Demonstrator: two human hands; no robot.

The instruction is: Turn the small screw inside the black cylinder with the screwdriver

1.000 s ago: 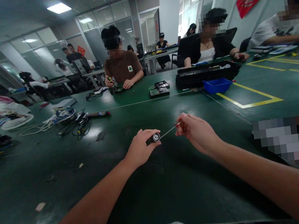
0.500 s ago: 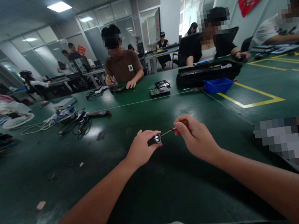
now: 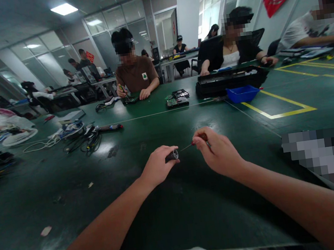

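Note:
My left hand (image 3: 157, 165) is closed around a small black flashlight (image 3: 170, 156), gripping it between thumb and fingers. The round silvery front end of the flashlight faces right, towards my other hand. In my right hand (image 3: 218, 150) is a screwdriver (image 3: 187, 146) with a reddish-brown handle and a thin metal shaft, pinched between thumb and fingers. The shaft points left at the flashlight's front, and a small gap shows between tip and rim. Both hands are above the green table (image 3: 155, 221).
Cables (image 3: 86, 135) lie in a tangle at left. Circuit boards and drives (image 3: 177, 99), a blue tray (image 3: 243, 93) and a long black casing (image 3: 230, 81) are farther back. Across the table, a person in a brown shirt (image 3: 137, 75) works. A pixelated item (image 3: 325, 161) sits at right.
The screwdriver has drawn back slightly, from touching or reaching into the flashlight's front to just off it. My left hand has stayed nearly still, and the view has shifted a little.

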